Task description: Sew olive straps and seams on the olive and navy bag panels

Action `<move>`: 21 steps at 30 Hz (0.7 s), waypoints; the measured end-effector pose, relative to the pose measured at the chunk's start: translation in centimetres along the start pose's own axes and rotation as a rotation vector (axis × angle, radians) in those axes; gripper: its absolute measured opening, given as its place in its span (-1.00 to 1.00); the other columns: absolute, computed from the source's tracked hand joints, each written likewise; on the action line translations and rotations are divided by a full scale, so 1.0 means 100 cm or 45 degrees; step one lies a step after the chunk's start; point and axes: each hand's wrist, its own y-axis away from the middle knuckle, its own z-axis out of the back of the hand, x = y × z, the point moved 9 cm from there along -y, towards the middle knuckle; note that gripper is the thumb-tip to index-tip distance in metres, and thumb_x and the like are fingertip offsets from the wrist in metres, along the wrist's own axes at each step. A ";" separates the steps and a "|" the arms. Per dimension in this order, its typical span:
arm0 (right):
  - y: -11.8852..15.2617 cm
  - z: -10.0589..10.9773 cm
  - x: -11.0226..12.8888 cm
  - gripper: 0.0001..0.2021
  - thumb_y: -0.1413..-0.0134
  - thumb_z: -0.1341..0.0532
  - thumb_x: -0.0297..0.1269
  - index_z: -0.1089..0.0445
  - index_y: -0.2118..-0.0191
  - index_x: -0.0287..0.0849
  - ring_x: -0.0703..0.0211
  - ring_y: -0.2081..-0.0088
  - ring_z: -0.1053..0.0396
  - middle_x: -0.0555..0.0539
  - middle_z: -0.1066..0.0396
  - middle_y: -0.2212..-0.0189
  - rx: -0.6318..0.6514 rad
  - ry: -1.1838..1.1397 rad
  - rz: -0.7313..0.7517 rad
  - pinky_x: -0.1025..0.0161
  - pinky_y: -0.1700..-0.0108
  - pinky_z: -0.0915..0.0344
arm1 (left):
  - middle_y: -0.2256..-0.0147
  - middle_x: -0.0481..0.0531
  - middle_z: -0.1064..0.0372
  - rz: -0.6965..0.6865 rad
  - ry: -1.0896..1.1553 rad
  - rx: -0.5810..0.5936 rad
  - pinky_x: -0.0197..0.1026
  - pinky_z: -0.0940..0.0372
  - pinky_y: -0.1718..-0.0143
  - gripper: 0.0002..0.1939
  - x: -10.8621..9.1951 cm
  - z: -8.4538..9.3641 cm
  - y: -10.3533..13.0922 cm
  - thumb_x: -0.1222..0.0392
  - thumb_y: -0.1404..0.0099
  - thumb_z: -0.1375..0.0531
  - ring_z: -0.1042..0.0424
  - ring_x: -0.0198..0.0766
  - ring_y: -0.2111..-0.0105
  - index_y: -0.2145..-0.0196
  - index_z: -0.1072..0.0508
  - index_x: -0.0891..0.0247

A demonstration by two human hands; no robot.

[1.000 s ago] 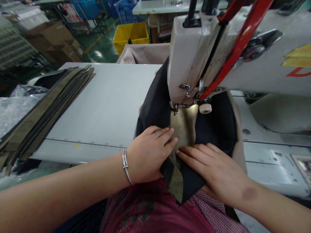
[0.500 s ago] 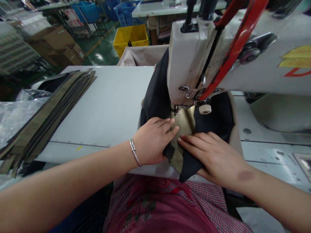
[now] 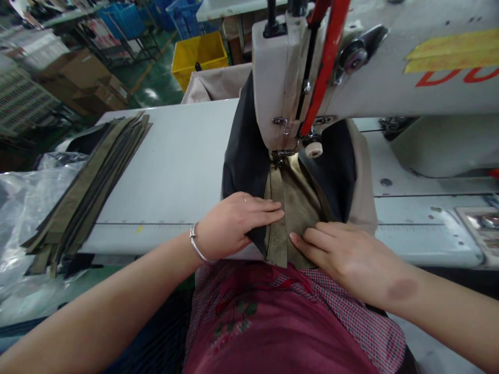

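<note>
A narrow olive fabric strip (image 3: 278, 241) runs from the presser foot (image 3: 277, 160) of the sewing machine (image 3: 268, 88) toward my lap, lying along a wider olive fabric panel (image 3: 298, 200). Black fabric (image 3: 244, 150) and a beige layer rise around it on both sides. My left hand (image 3: 236, 223) lies with its fingers stretched flat over the strip and the black edge, its thumb partly hidden. On the panel's right side, my right hand (image 3: 343, 254) has its fingers bent onto the olive fabric, index tip near the strip; its thumb is hidden.
Several loose olive and black strips (image 3: 97, 176) lie piled on the table's left, beside clear plastic (image 3: 31, 202). Behind the table stand a beige cloth-lined bin (image 3: 222, 83) and a yellow crate (image 3: 200, 54). Cardboard boxes (image 3: 83, 72) sit at the far left. The machine arm extends right.
The view has shifted. The fabric now lies flatter, with more of the olive panel and strip showing. The black corner near my lap is gone from sight, and my right fingers are more bent.
</note>
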 end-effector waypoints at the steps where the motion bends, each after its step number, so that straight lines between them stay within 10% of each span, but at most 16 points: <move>1: 0.001 -0.001 0.002 -0.70 -0.22 -0.06 -0.50 -0.41 0.00 -0.35 0.07 0.32 -0.30 -0.11 -0.38 0.36 -0.006 -0.001 -0.027 0.15 0.33 -0.27 | -0.19 0.12 -0.28 -0.015 -0.048 -0.028 -0.05 -0.27 -0.08 -0.43 -0.007 -0.003 0.002 0.45 -0.20 -0.08 -0.30 -0.18 -0.16 -0.17 -0.31 0.28; 13: 0.007 -0.003 0.013 -0.76 -0.28 -0.06 -0.44 -0.47 0.10 -0.27 0.04 0.14 -0.34 -0.16 -0.44 0.10 -0.089 -0.076 -0.005 0.13 0.23 -0.36 | -0.21 0.36 -0.19 -0.014 -0.532 -0.020 0.01 -0.29 -0.08 -0.58 -0.049 -0.044 0.013 0.31 -0.45 0.05 -0.24 0.04 -0.19 -0.19 -0.25 0.53; 21: 0.015 0.003 0.017 -0.72 -0.30 -0.06 -0.43 -0.42 -0.02 -0.32 0.07 0.16 -0.35 -0.15 -0.47 0.11 -0.206 -0.045 0.020 0.16 0.25 -0.35 | -0.13 0.19 -0.35 0.236 0.007 -0.328 -0.04 -0.31 -0.12 -0.63 -0.023 -0.023 0.020 0.31 -0.43 0.02 -0.34 -0.14 -0.13 -0.14 -0.33 0.40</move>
